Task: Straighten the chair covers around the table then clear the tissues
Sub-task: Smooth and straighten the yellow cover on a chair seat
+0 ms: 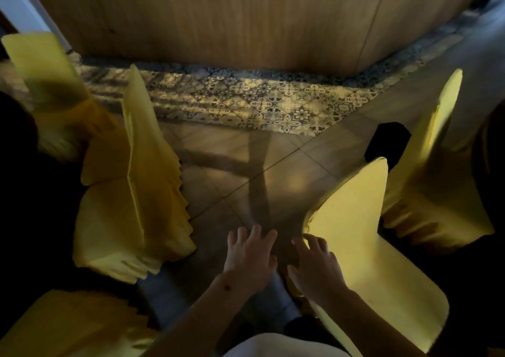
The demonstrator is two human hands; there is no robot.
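Tiled floor (226, 171) between yellow chair covers (363, 250); left hand (250, 258) spread, empty; right hand (317, 269) open, perhaps touching one (blurred).

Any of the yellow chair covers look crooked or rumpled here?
Yes. The yellow cover on the middle-left chair hangs in bunched, wavy folds along its back edge. The cover by the right hand lies smoother. Both hands are open, the left hand over bare floor. No tissues visible.
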